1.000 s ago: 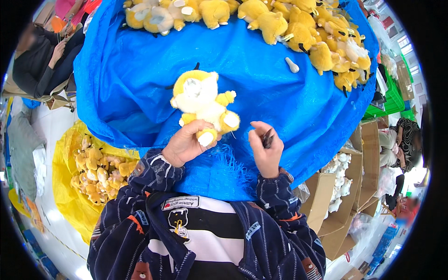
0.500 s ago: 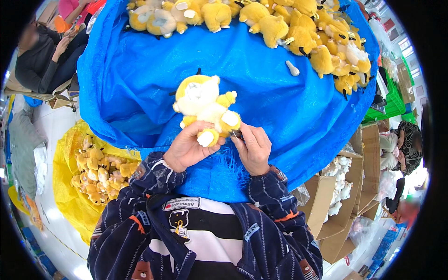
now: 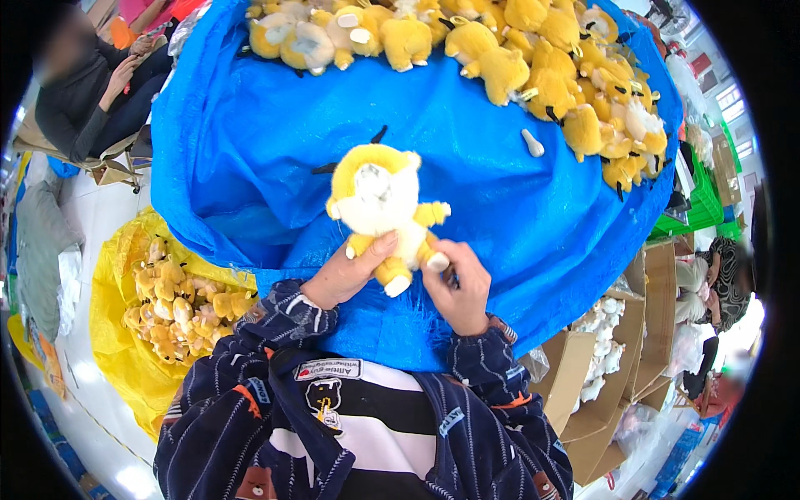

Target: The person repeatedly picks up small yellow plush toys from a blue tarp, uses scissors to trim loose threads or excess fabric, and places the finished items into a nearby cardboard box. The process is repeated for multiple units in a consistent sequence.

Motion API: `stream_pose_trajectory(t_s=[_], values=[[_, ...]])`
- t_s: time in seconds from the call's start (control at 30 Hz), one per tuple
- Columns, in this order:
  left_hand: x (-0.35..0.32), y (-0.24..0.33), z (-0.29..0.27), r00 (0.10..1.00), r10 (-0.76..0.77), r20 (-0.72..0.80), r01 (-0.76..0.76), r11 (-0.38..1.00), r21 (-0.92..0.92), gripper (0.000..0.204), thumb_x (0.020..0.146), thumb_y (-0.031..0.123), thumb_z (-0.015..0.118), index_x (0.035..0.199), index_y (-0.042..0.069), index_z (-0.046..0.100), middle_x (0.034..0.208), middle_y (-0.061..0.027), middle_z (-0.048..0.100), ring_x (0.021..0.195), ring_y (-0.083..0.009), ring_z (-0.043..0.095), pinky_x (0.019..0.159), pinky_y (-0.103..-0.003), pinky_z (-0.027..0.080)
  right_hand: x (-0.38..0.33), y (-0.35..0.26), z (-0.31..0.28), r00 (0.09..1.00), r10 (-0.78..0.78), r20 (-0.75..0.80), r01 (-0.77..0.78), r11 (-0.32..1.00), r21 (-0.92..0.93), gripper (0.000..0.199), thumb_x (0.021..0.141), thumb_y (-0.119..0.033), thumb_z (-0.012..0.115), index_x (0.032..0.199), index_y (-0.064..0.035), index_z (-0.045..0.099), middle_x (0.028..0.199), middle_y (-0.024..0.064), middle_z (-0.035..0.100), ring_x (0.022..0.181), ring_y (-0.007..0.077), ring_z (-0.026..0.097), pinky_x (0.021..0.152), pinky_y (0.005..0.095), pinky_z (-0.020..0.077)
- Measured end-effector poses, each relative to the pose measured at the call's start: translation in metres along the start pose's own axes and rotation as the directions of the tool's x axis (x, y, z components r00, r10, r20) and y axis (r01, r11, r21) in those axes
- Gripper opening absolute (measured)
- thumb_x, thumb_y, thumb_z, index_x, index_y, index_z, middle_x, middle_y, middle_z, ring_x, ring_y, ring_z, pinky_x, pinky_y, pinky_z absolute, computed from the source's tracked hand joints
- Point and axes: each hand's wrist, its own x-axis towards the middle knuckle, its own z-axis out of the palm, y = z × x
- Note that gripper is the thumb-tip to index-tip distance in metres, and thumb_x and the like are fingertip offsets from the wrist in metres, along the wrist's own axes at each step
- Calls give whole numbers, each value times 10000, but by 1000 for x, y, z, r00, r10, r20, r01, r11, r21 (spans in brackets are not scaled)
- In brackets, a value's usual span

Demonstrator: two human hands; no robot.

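A small yellow plush toy with a cream front, white feet and dark spikes on its head is held upright over the blue sheet. Where its face belongs there is a whitish opening. My left hand is closed around the toy's lower body, thumb across its belly. My right hand pinches the toy's white foot on the right between thumb and forefinger. A small dark object shows among the right fingers; its kind is hidden. Farther off, a pale pear-shaped piece lies alone on the sheet.
The blue sheet carries a heap of yellow plush toys at its far and right side. A yellow bag of plush parts stands at left; a cardboard box with white pieces at right. A seated person works at far left.
The plush toy has turned more upright and shifted slightly right, facing me. My right fingers have moved from beside its leg onto the foot. The whole view has shifted a little.
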Motion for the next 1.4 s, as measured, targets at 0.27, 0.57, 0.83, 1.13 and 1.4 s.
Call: stream_pose_trajectory(t_s=[0.27, 0.57, 0.83, 1.13, 1.4], values=[[2, -5, -11, 991, 109, -78, -72, 923, 378, 399, 898, 197, 597, 1235, 12, 489, 1144, -76, 581, 1030, -151, 558, 873, -278, 451, 6, -3, -19, 987, 61, 146, -62, 998, -2, 191, 704, -51, 760, 844, -27, 633, 810, 92, 621, 633, 173, 634, 542, 270, 499], [-1, 2, -6, 928, 288, 237, -360, 524, 772, 581, 715, 110, 696, 1230, 6, 451, 1108, -181, 535, 1023, -350, 529, 861, -391, 440, 20, -15, -7, 880, 64, 470, 40, 977, -209, 459, 703, -218, 754, 1077, -24, 570, 1105, 201, 580, 793, 350, 634, 620, 362, 526], [-5, 0, -1, 872, 278, 403, -467, 228, 854, 603, 652, 107, 718, 1201, 28, 480, 1064, -157, 566, 979, -352, 546, 805, -408, 464, 9, -6, -3, 767, 91, 635, -415, 825, 384, 356, 793, -231, 719, 1036, -16, 572, 1007, 83, 615, 922, 200, 585, 826, 325, 456], [3, 0, -20, 992, 63, 108, -102, 908, 406, 486, 831, 133, 683, 1257, 17, 480, 1197, -81, 564, 1088, -149, 538, 927, -303, 435, 6, -22, -31, 977, 159, 145, -174, 980, 97, 330, 785, -108, 697, 1091, -29, 602, 1021, 123, 637, 804, 173, 632, 616, 280, 507], [0, -4, -6, 985, -86, 149, 37, 951, 308, 403, 888, 171, 619, 1238, 18, 490, 1176, -60, 564, 1082, -138, 529, 931, -300, 427, 7, 2, -28, 814, 570, 113, -550, 695, 463, 243, 869, -120, 621, 1057, 32, 603, 879, 7, 615, 769, 33, 529, 681, 192, 431]])
